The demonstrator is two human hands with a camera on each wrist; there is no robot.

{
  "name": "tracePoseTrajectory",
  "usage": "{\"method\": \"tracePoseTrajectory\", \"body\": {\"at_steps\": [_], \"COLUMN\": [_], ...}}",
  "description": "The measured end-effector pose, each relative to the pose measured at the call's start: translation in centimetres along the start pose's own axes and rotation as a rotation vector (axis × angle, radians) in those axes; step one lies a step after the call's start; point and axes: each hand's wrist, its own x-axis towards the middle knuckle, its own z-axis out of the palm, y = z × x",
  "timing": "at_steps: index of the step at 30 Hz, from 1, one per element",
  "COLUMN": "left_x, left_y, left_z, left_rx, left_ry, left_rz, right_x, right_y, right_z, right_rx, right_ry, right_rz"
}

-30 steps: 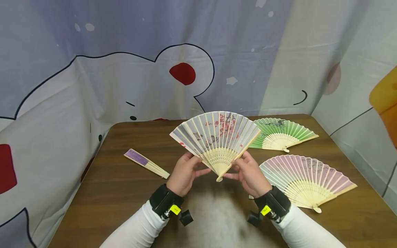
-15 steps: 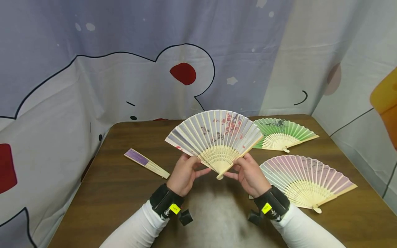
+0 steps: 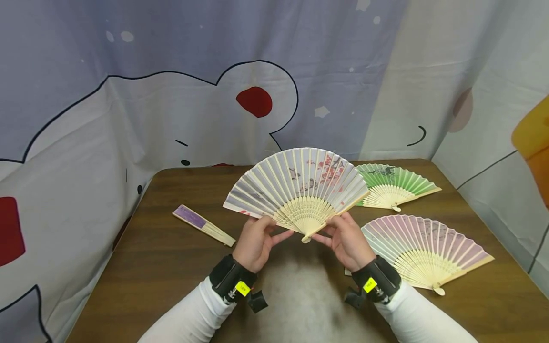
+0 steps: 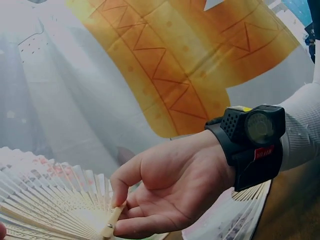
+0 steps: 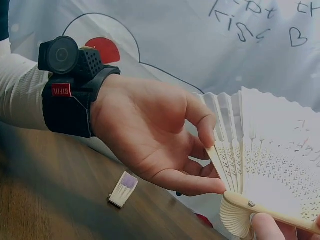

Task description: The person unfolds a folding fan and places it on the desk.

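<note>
grey blossom fan (image 3: 310, 207) is held up over the middle of the wooden table (image 3: 163, 290), spread wide, pivot end pointing down toward the table's near edge, pink-red blossom print on its upper part. left hand (image 3: 254, 244) pinches the fan's left outer stick, thumb in front, fingers bent behind, gap small, one finger stretched toward the pivot. right hand (image 3: 350, 244) pinches the right outer stick between thumb and bent fingers, gap just as small; both hands are above the table's middle. green fan (image 3: 396, 183) lies spread at the table's far right corner, its left end hidden by the grey one in the head view. pink fan (image 3: 433, 245) lies spread on the table's right side, shading to pale green. purple fan (image 3: 202, 225) lies folded on the table's left half. black wrist straps (image 3: 232, 280) and white sleeves (image 3: 186, 312) come in from the table's near edge. printed curtain (image 3: 171, 109) hangs behind the table.
</note>
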Motion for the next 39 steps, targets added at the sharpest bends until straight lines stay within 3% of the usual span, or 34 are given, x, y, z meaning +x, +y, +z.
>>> {"method": "tracePoseTrajectory", "body": {"at_steps": [11,25,33,39], "left_x": [0.0,0.1,0.1,-0.1], "left_y": [-0.8,-1.7,-1.5,0.0], "left_z": [-0.1,-0.1,-0.2,-0.8], "left_rx": [-0.077,-0.080,-0.065,0.046], "left_ry": [0.005,0.034,0.050,0.078], "left_rz": [-0.001,-0.019,0.034,0.121], "right_x": [0.3,0.8,1.3,1.5], "right_y": [0.0,-0.2,-0.3,-0.7], "right_z": [-0.3,-0.8,-1.6,-2.1], "right_rx": [0.038,0.099,0.106,0.089], "right_ry": [0.000,0.019,0.041,0.060], "right_rz": [-0.011,-0.015,-0.033,-0.055]}}
